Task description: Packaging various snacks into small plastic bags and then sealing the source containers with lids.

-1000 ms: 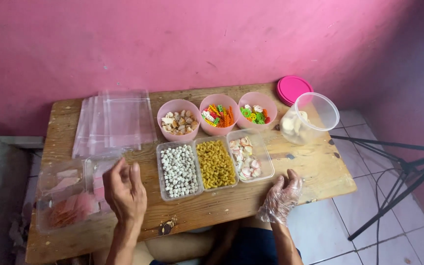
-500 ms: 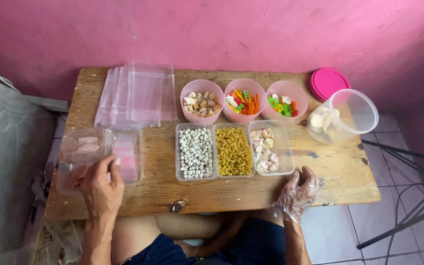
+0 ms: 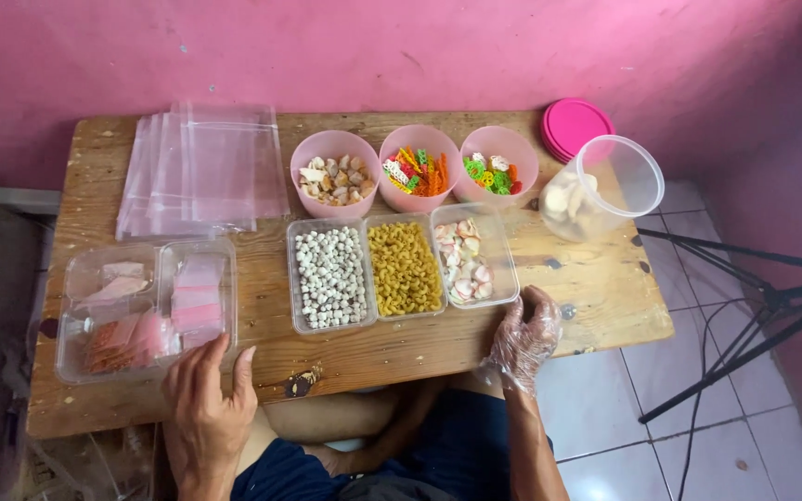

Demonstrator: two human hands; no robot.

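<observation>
Clear two-part tray (image 3: 146, 311) with pink and orange wafer-like slices sits at left front of the wooden tabletop (image 3: 596, 288), right by the left hand (image 3: 206, 404). Left hand fingers (image 3: 199, 366) loosely spread, empty, tips just at the tray's near edge; touching or only beside, cannot tell. Right hand (image 3: 526, 336) wears a thin clear plastic glove, probably for food contact; fingers (image 3: 538, 306) slightly curled, apart, holding nothing, resting on the tabletop edge just beside the clear tub of pink-white pieces (image 3: 464, 262). Next tubs leftward, side by side and touching: yellow curly pasta (image 3: 404, 269), small whitish balls (image 3: 329, 276). Behind them a row of three pink round bowls: beige chunks (image 3: 333, 181), mixed orange-green sticks (image 3: 418, 172), green and red rings (image 3: 496, 170). All open and lined up within arm's reach, seemingly for easy picking. Stack of clear plastic bags (image 3: 201, 167) lies flat at back left. Clear round container (image 3: 601, 190) tilted on its side at back right, pale pieces inside, pink lid (image 3: 570, 125) behind it. Black tripod legs (image 3: 744, 315) on tiled floor at right.
</observation>
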